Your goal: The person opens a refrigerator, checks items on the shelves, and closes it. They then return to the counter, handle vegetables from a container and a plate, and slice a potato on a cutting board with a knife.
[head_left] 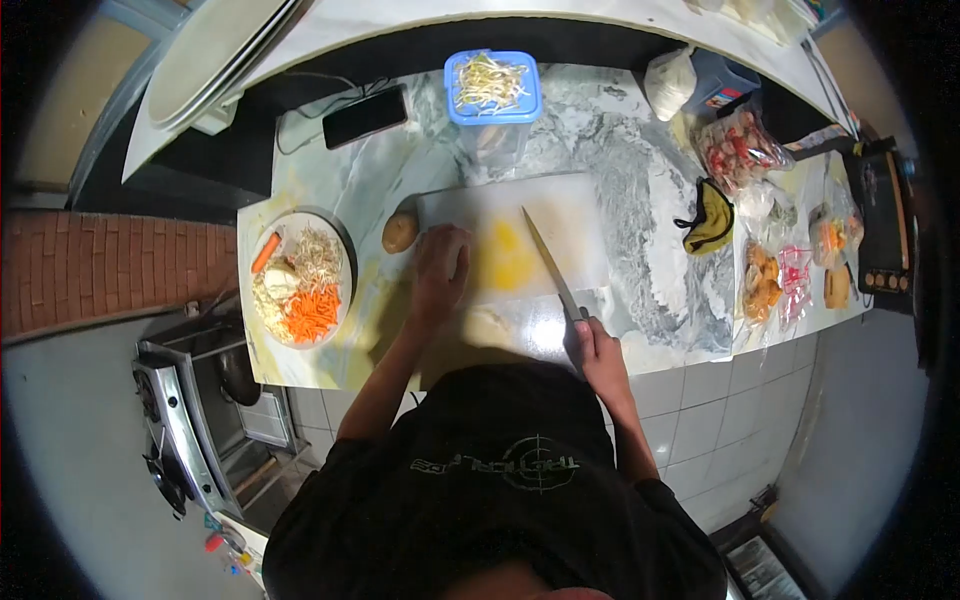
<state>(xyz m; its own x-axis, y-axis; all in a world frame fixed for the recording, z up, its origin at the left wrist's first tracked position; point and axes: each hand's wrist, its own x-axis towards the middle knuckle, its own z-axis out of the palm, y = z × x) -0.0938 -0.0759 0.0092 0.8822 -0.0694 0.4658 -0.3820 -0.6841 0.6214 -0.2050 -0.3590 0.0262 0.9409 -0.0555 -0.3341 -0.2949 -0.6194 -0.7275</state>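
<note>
On my feed the kitchen knife [546,255] slants over the white cutting board [578,215] toward eleven o'clock, gripped by the right hand [601,358]; I cannot tell whether the left hand [440,265], at the board's nine o'clock, holds anything. A potato [400,232] lies near it, toward ten.

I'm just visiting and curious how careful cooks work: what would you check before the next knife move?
1. Knife gripped by its handle in the right hand: ok.
2. Left hand apart from the blade: ok.
3. Anything held in the left hand: cannot tell.
4. Potato on the cutting board: not ok, it lies beside the left edge.
5. Board surface clean: not ok, a yellow patch shows.
</note>
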